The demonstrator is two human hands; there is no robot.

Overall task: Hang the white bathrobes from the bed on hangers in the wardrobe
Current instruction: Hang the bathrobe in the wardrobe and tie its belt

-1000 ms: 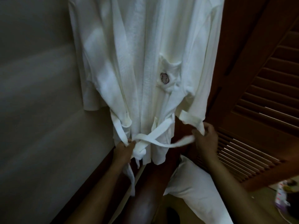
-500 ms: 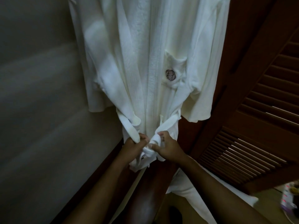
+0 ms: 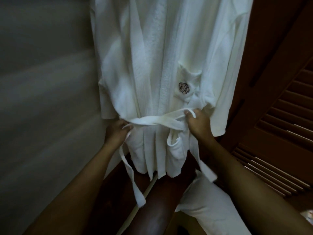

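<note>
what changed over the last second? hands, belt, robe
Half a second ago both hands met at the belt's middle. Now the left hand has gone left and the right hand right, each gripping the belt, which is drawn taut across the front of the robe. Unchanged: the robe hangs, with the pillow below and the louvred door at right.

The belt (image 3: 152, 121) between my left grip (image 3: 116, 133) and right grip (image 3: 198, 126) is matt white woven cloth. Above them the bathrobe (image 3: 194, 39) is soft matt cloth, its collar band (image 3: 155, 48) nubbly terry. Right of my right grip, the louvred door (image 3: 279, 116) is dark, faintly glossy wood.
</note>
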